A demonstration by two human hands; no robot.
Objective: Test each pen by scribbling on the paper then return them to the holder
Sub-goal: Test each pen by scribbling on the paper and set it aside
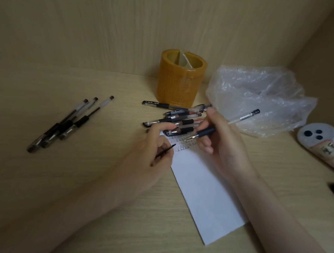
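the pen [206, 132] sits pinched in the right hand [225, 141], held as if to write. its long axis slants from the back end, up-right over the plastic bag [261, 97], down-left to the tip at the scribbled top of the paper [207, 187]. the left hand [153, 151] curls round a thin black piece, likely the cap, and probably steadies the sheet. more pens [180, 119] lie heaped before the holder [181, 80], and three pens [70, 122] lie apart at left.

Matt wood-grain desk [80, 179], matt white paper [207, 187], crinkled glossy plastic bag [262, 93], seemingly glossy amber holder [176, 84].
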